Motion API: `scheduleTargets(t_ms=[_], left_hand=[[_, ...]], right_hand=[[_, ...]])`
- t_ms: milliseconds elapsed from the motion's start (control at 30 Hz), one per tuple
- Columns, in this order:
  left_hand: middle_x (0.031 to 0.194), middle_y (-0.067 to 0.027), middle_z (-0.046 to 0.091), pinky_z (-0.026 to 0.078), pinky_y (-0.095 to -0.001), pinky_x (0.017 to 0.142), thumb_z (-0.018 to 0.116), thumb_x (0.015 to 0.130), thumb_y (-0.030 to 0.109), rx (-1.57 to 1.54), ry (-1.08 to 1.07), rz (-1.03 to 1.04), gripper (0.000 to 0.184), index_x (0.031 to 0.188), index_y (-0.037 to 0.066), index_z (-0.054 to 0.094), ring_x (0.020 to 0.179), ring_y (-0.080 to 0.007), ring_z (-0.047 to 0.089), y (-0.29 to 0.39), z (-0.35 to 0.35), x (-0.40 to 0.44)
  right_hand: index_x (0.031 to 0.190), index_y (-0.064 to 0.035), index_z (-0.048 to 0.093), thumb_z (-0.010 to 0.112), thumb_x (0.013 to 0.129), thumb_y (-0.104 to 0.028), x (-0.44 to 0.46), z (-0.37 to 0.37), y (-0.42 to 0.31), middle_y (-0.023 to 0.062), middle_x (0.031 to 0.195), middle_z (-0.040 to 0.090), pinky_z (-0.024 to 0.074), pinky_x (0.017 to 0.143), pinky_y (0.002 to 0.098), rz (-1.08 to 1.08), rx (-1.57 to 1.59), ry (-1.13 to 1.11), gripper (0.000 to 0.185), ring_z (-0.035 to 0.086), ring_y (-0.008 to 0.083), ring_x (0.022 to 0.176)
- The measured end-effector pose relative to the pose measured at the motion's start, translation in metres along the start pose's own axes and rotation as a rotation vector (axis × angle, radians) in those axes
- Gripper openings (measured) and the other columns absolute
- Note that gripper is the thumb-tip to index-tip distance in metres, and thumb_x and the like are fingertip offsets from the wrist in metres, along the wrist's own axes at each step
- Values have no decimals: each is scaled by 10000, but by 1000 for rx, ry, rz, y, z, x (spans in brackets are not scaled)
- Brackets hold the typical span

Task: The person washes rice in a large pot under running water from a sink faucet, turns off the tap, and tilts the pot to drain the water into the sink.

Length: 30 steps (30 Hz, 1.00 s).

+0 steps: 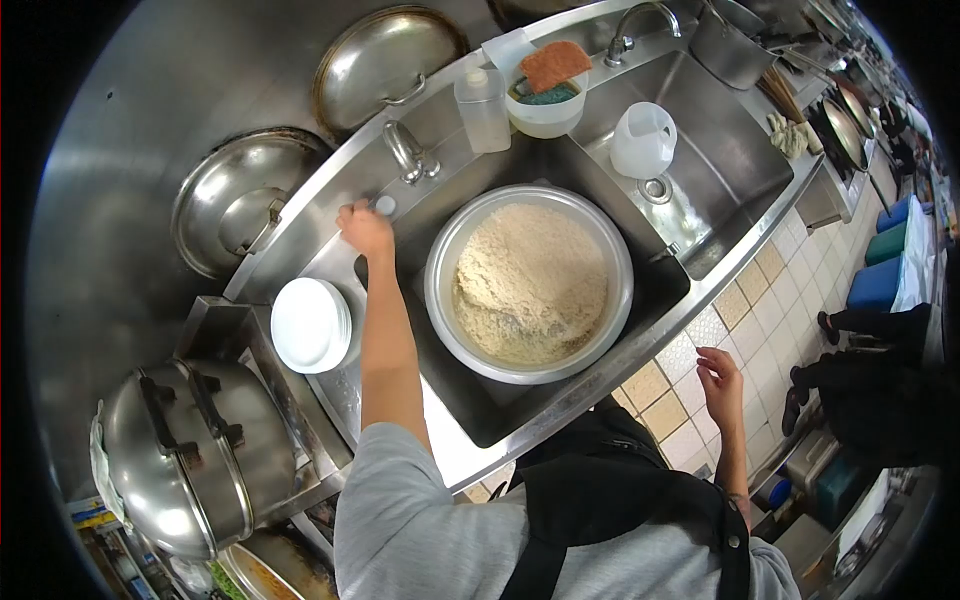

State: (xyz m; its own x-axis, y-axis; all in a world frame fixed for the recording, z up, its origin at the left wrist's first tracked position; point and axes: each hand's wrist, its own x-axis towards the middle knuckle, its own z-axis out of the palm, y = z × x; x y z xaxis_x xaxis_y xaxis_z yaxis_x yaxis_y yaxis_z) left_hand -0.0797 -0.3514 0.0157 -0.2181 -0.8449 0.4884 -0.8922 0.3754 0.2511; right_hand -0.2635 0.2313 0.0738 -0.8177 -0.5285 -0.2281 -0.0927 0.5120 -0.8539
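My left hand (368, 230) reaches to the back ledge of the sink, its fingers curled. What is in them, if anything, is hidden. Right beside it is a small round white piece (385, 205), and the tap (405, 152) rises just beyond. Below and to the right, a large metal basin (437, 295) stands in the left sink bowl. It holds a heap of pale grain that looks like rice (535, 265), with cloudy liquid at the near side. My right hand (720, 385) hangs over the floor past the sink's front edge, fingers loosely bent and apart, holding nothing.
White stacked plates (310, 325) sit left of my forearm. A plastic bottle (483, 110) and a tub with sponges (548, 115) stand behind the basin. A white jug (643, 140) is in the right sink (740, 150). Another person's dark-clothed legs (870, 320) show at right.
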Motion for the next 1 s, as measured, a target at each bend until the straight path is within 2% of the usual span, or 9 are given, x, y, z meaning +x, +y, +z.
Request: scheduleTargets(t_ms=[133, 233, 367, 500, 533, 633, 833, 900, 1000], left_hand=[[1031, -193, 591, 426, -412, 837, 556, 830, 184, -520, -31, 167, 313, 1104, 32, 562, 968, -369, 549, 20, 35, 13], [1032, -236, 592, 427, -429, 827, 511, 866, 205, -534, -352, -39, 384, 1193, 8, 467, 964, -388, 562, 39, 49, 8], [1019, -261, 588, 419, -435, 828, 512, 873, 227, -603, -319, -179, 397, 1152, -50, 458, 970, -408, 557, 47, 60, 9], [663, -94, 572, 406, -321, 434, 438, 915, 358, -1052, -740, -736, 368, 887, 2, 525, 510, -194, 534, 25, 98, 43], [578, -29, 485, 303, -266, 339, 364, 937, 406, -1114, -737, -774, 401, 821, 48, 502, 413, -100, 404, 33, 85, 41], [596, -42, 507, 341, -285, 351, 344, 942, 400, -1412, -556, -1121, 404, 834, 48, 510, 425, -140, 431, 38, 104, 45], [622, -58, 523, 404, -328, 475, 416, 893, 410, -1728, -364, -1180, 386, 821, 51, 538, 524, -199, 496, 47, 111, 5], [648, -66, 532, 422, -345, 538, 431, 886, 352, -1604, -899, -881, 334, 790, 52, 546, 591, -218, 520, 36, 109, -41], [621, -67, 517, 426, -345, 532, 427, 888, 300, -1552, -953, -1380, 311, 703, 69, 520, 574, -227, 510, 70, 73, -105]], right_hand=[[1058, -20, 584, 544, 813, 58, -2, 4, -4, 76, 1059, 559, 519, 708, 260, -13, -11, -35, 261, 598, 187, 953], [1056, -26, 587, 546, 810, 58, -6, 4, -9, 75, 1054, 561, 521, 713, 264, 20, -13, -49, 263, 600, 186, 950], [1053, -33, 594, 566, 803, 39, -13, -3, -2, 77, 1032, 565, 523, 707, 266, 27, -89, -80, 262, 603, 177, 919], [1040, -20, 596, 569, 796, 36, -21, -3, 11, 92, 1029, 564, 529, 707, 268, 43, -45, -95, 251, 603, 183, 900], [1039, -18, 596, 571, 796, 34, -22, -2, 12, 93, 1026, 563, 531, 708, 270, 36, -46, -109, 250, 604, 185, 900], [1038, -14, 596, 575, 796, 30, -24, -2, 16, 97, 1017, 562, 534, 710, 277, 21, -54, -128, 247, 605, 190, 898], [1038, -19, 600, 578, 798, 19, -24, -3, 10, 103, 1010, 561, 533, 709, 282, 15, -75, -165, 244, 604, 191, 894], [1038, -24, 602, 575, 802, 11, -19, -2, 11, 103, 1009, 562, 530, 709, 281, 22, -69, -161, 240, 602, 190, 897], [1038, -28, 604, 572, 808, 2, -9, 3, 1, 102, 1007, 562, 526, 711, 279, 15, -57, -174, 235, 600, 187, 898]])
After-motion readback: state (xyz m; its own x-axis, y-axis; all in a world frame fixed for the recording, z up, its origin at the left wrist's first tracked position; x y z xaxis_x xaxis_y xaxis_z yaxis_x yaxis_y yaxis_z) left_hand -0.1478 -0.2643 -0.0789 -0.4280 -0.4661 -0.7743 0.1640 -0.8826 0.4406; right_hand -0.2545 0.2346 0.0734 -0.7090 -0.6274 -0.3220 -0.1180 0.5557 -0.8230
